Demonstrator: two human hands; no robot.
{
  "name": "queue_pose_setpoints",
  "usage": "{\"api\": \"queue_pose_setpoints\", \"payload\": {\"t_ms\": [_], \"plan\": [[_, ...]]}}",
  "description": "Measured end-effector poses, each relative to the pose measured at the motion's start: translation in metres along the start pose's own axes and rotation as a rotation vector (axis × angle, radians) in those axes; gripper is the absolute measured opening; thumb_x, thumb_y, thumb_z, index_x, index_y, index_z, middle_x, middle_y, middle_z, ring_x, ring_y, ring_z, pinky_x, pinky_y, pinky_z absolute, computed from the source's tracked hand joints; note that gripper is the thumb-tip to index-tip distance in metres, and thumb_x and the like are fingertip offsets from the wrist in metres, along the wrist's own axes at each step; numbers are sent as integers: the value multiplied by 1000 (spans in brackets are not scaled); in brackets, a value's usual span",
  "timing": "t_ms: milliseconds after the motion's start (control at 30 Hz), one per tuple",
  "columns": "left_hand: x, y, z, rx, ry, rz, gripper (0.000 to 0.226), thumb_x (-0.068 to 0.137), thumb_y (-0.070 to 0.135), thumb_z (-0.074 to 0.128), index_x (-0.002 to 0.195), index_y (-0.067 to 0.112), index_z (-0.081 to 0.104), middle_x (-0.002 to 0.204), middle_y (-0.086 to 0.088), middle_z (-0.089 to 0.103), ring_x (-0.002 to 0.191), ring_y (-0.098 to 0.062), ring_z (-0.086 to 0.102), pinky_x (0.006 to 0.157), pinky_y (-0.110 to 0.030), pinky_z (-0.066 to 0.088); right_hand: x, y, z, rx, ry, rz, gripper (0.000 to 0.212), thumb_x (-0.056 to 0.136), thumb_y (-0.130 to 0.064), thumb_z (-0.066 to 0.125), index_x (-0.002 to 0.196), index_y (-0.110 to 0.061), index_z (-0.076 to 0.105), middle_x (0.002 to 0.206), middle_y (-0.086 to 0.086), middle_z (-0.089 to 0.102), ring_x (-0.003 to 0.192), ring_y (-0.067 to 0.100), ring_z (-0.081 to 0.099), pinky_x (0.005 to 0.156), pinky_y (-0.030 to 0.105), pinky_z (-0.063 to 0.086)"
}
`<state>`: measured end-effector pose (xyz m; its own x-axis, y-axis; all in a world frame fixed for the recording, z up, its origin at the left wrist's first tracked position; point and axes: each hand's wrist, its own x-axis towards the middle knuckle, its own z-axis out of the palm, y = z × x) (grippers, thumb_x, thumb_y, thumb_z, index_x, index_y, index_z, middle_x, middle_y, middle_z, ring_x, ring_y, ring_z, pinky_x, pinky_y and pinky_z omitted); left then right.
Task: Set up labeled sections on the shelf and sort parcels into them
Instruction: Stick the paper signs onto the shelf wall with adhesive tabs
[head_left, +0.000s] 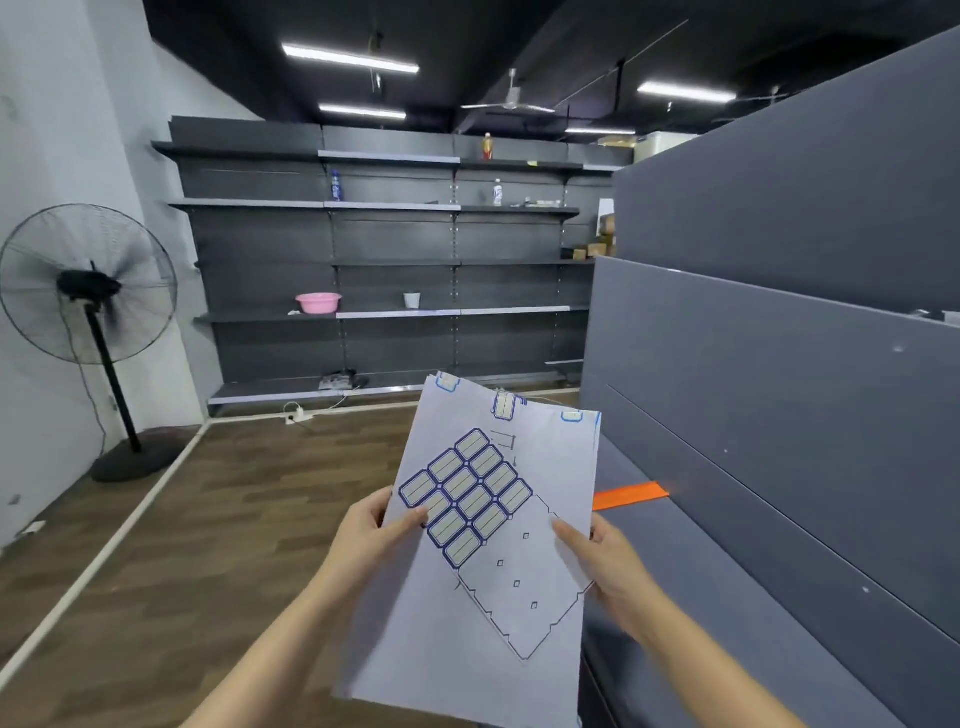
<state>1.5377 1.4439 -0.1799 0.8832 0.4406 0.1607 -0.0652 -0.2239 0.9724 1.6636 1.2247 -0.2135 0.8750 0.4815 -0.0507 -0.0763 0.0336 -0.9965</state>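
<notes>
Step in hand: label preparation. Left hand (371, 530) and right hand (605, 556) each pinch the label sheet (470, 499), apparently atop backing paper (457, 665), just left of the grey shelf (779, 467). Next move, likely: peel one label.

Dim room, ceiling tube lights (350, 58) glaring; wide-angle bending at edges; slight softness.

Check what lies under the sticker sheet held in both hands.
A larger white paper lies under the sticker sheet, with three labels near its top edge. Whatever is behind the paper is covered.
</notes>
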Motion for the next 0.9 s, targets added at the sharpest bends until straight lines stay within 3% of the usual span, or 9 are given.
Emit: {"api": "queue_pose_setpoints", "payload": {"t_ms": [133, 267, 367, 433, 633, 767, 833, 900], "plan": [[50, -1, -11, 14, -50, 5, 10, 83, 22, 69, 89, 14, 71, 87, -2, 74, 72, -9, 65, 62, -17, 48, 38, -8, 5, -43, 28, -10, 19, 94, -16, 55, 110, -9, 62, 107, 5, 71, 95, 21, 67, 78, 31, 53], [103, -6, -8, 30, -104, -19, 32, 66, 41, 68, 82, 13, 70, 88, -11, 72, 76, -18, 63, 70, -32, 46, 66, -9, -10, -62, 51, -15, 22, 90, 0, 57, 109, -9, 59, 102, 2, 72, 92, 19, 69, 75, 29, 55], [139, -8, 9, 38, -157, 19, 32, 68, 36, 67, 87, 10, 70, 92, -5, 73, 91, -29, 67, 86, -46, 49, 85, -10, -28, -59, 76, -23, 26, 87, 9, 55, 107, -8, 57, 99, 1, 73, 88, 18, 70, 71, 27, 54], [163, -8, 25, 33, -182, 30, 32, 71, 33, 68, 90, 8, 69, 93, -4, 73, 93, -30, 67, 87, -47, 50, 100, -11, -41, -54, 110, -22, 28, 87, 11, 54, 108, -8, 56, 99, 2, 73, 90, 21, 69, 73, 30, 54], [238, -3, 85, -66, -276, -9, 9, 89, 12, 63, 93, 9, 70, 91, -7, 74, 79, -22, 71, 62, -25, 52, 155, -21, -88, 62, 209, -71, 21, 92, -6, 56, 113, -7, 59, 105, 7, 72, 92, 23, 69, 73, 33, 55], [282, 11, 120, -23, -350, 38, 14, 92, 16, 59, 87, 14, 72, 87, -1, 75, 78, -18, 70, 63, -21, 49, 186, -35, -118, 5, 315, -173, 51, 79, -32, 69, 125, -20, 52, 116, -2, 68, 105, 18, 65, 91, 43, 52], [299, 16, 134, -20, -357, 57, 16, 92, 17, 58, 85, 12, 71, 84, 1, 75, 73, -13, 70, 55, -15, 48, 195, -41, -127, -34, 365, -266, 58, 82, -25, 67, 134, -32, 42, 125, -11, 62, 111, 9, 61, 91, 36, 53], [312, 18, 146, 14, -360, 96, 17, 93, 19, 57, 87, 13, 71, 86, 4, 75, 74, -8, 69, 56, -11, 47, 201, -44, -135, -49, 384, -332, 77, 82, -22, 64, 143, -46, 24, 137, -19, 50, 122, 7, 53, 99, 39, 47]]}}
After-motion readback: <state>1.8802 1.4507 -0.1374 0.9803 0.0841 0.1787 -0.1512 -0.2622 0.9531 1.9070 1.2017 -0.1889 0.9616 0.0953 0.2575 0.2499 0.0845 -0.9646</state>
